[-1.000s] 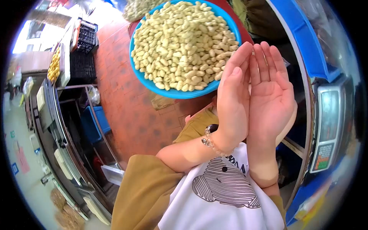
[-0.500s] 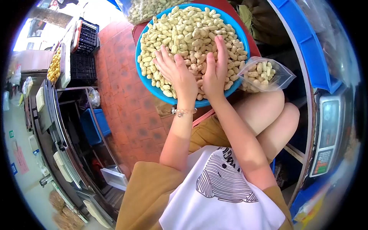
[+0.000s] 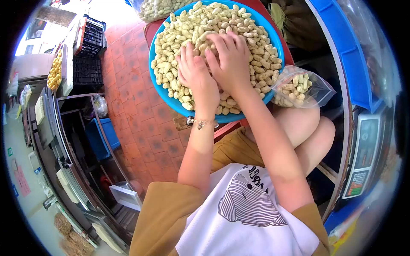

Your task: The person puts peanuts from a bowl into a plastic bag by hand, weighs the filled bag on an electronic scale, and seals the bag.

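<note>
Beige, unshelled peanuts (image 3: 261, 59) heap up under both bare hands, filling a round, bright blue basin (image 3: 175, 103) in front of the person. The left hand (image 3: 196, 77) lies over the near-middle of the basin, narrow, its fingers side by side and almost straight, pointing toward the far rim. The right hand (image 3: 232, 64) is just beside it, a little nearer the basin's centre, palm down, its fingers slightly parted and bent onto the heap. Whether either hand grips any peanuts cannot be told, as the palms are hidden.

The peanuts' long axes run every way: some lie along the basin's rim, others point across it, and many rest tilted on their neighbours.

On the left wrist, just outside the basin's near rim, sits a beaded bracelet with a small charm (image 3: 200, 123). Right of the basin, close by its rim, a clear plastic bag (image 3: 321, 93) holds more peanuts, several with their long axes running away from the person. A red, flat surface (image 3: 288, 53) shows beneath the basin, past its right edge. Beyond the basin's far left rim is another clear bag of peanuts (image 3: 159, 10).

Reddish floor tiles (image 3: 132, 102) spread left of the basin, with black plastic crates (image 3: 87, 72) farther left. Well to the basin's right stand a long blue plastic tray (image 3: 358, 59) and a pale-framed digital scale (image 3: 363, 149).
</note>
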`<state>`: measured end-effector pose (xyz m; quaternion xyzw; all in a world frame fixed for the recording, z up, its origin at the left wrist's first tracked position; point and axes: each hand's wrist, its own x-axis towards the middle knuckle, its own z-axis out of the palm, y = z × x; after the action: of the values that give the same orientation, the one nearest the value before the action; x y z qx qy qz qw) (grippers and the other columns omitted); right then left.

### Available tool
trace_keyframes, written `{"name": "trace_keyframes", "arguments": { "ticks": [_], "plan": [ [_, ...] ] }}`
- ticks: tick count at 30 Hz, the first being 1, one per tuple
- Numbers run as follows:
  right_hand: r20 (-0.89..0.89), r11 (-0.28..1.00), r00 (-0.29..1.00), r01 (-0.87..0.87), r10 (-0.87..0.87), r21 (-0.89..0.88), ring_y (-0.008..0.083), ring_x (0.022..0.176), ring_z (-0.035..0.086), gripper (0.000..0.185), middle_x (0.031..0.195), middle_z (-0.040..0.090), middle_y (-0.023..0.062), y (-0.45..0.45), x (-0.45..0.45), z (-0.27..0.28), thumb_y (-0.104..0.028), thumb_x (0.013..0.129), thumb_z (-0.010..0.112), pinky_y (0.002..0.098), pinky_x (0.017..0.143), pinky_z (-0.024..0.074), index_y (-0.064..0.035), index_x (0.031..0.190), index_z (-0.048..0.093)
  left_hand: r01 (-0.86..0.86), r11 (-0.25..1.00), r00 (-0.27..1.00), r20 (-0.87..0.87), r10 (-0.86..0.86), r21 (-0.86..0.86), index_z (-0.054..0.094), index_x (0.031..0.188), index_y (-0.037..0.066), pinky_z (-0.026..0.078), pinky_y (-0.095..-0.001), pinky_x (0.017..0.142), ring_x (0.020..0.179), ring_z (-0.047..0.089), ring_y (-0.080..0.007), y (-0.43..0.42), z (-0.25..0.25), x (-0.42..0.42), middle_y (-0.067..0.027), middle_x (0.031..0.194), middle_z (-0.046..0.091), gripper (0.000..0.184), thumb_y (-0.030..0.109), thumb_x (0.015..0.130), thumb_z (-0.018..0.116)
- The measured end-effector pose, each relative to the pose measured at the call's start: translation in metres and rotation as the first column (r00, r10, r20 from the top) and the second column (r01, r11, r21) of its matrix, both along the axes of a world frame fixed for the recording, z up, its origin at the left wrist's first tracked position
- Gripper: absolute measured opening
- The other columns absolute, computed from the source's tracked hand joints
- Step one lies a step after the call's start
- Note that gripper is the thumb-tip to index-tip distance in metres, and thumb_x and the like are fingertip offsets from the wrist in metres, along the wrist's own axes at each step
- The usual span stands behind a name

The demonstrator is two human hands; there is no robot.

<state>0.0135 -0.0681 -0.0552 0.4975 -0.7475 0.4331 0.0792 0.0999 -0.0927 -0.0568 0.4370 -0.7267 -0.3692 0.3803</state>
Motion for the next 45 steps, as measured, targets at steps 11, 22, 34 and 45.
{"name": "trace_keyframes", "arguments": {
  "ticks": [11,22,34,45],
  "plan": [
    [0.375,0.992,0.926,-0.005,0.053,-0.127,0.0339,0.110,0.054,0.029,0.121,0.056,0.0173,0.028,0.014,0.002,-0.022,0.094,0.052,0.0411,0.098,0.0413,-0.0018,0.113,0.061,0.202,0.948,0.928,-0.357,-0.104,0.248,0.055,0.125,-0.001,0.034,-0.0377,0.106,0.124,0.044,-0.0268,0.015,0.005,-0.011,-0.0137,0.127,0.055,0.052,0.035,0.103,0.024],
    [0.578,0.993,0.811,-0.026,0.087,-0.114,0.0353,0.116,0.051,0.039,0.125,0.054,0.0189,0.026,0.009,0.001,-0.029,0.099,0.044,0.0413,0.099,0.0394,0.0021,0.120,0.055,0.263,0.874,0.796,-0.603,0.043,0.409,0.049,0.132,-0.003,0.046,-0.0302,0.092,0.104,0.056,-0.0160,0.012,0.002,-0.026,-0.0114,0.122,0.057,0.050,0.033,0.103,0.030],
    [0.669,0.969,0.726,0.011,0.162,-0.247,0.0276,0.111,0.055,0.031,0.120,0.057,0.0152,0.027,0.026,0.002,-0.015,0.092,0.053,0.0375,0.095,0.0422,-0.0001,0.119,0.058,0.151,0.971,0.940,-0.332,-0.082,0.186,0.047,0.136,-0.002,0.036,-0.0366,0.107,0.129,0.044,-0.0246,0.025,0.003,-0.002,-0.0164,0.141,0.044,0.052,0.032,0.102,0.028],
    [0.723,0.765,-0.260,0.294,0.640,-0.572,0.0207,0.116,0.052,0.040,0.126,0.054,0.0086,0.010,0.022,0.007,-0.023,0.099,0.040,0.0358,0.103,0.0431,0.0011,0.129,0.050,0.252,0.746,0.584,-0.711,0.391,0.617,0.043,0.138,-0.001,0.042,-0.0389,0.106,0.125,0.049,-0.0256,0.014,0.026,-0.007,-0.0151,0.134,0.050,0.046,0.023,0.099,0.034]
  ]
}}
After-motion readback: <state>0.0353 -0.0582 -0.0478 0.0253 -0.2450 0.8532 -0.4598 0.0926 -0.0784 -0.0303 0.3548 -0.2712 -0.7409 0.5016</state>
